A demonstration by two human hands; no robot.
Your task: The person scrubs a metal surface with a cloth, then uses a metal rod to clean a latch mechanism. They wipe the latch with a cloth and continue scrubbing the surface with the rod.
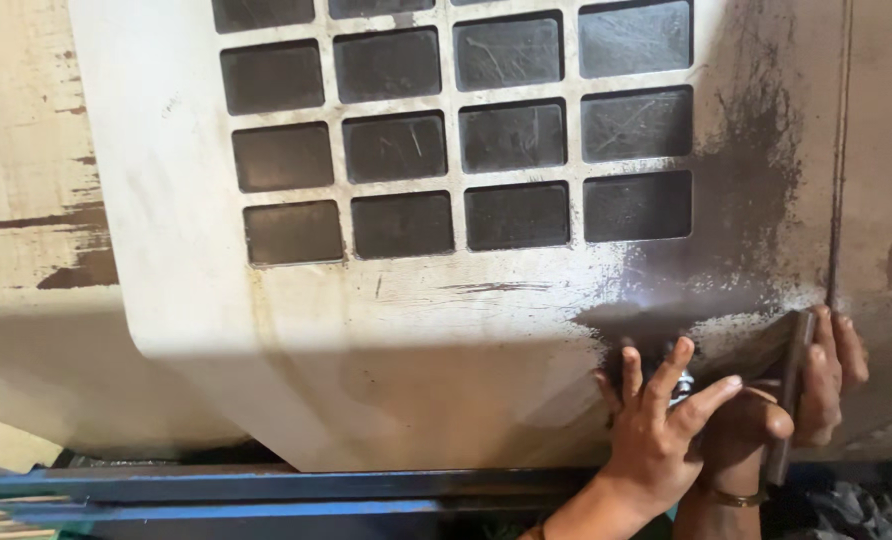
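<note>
I am facing a big cream-painted metal panel [266, 330], which is filling most of my view. A grid of dark rectangular windows [456, 130] is sitting in its upper part, set in rows with pale bars between them. Dark grime [746, 220] is spreading over the panel's right side, and a thin vertical seam [842, 150] is running down there. Behind the panel on the left, a worn beige wall [16, 200] is showing brown patches where paint is flaking off. Light is falling on the upper area while shadow is lying across the lower part. A blue metal rail [266, 485] is running along the bottom.
</note>
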